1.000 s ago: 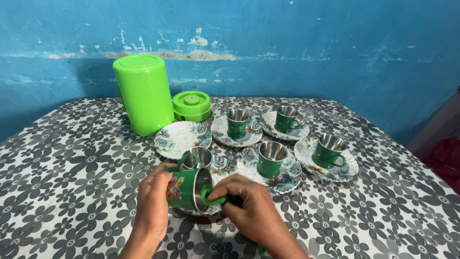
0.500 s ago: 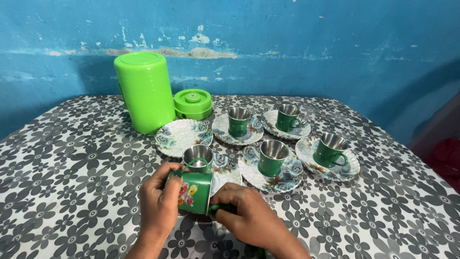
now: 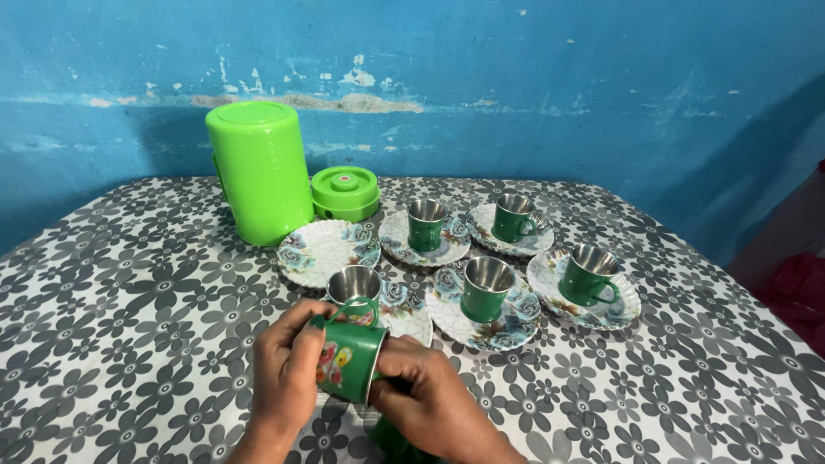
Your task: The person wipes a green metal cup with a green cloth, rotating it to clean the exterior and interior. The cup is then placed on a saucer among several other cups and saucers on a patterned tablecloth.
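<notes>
My left hand [image 3: 284,378] grips a green steel-lined cup [image 3: 346,358] with a flower print, tipped on its side with the mouth toward my right hand [image 3: 425,404]. My right hand presses against the cup's mouth; a bit of green cloth shows beneath it, and its fingers are partly hidden. Just behind stands another green cup [image 3: 354,288] on a floral saucer [image 3: 404,311].
Several more green cups stand on floral saucers, such as a cup [image 3: 484,289] and a cup [image 3: 587,275]. An empty saucer [image 3: 327,249], a tall green container [image 3: 258,170] and its green lid [image 3: 345,192] sit toward the blue wall. A flower-patterned cloth [image 3: 129,301] covers the table.
The cup has tipped further onto its side and moved slightly lower and toward me. My right hand has closed in against its mouth.
</notes>
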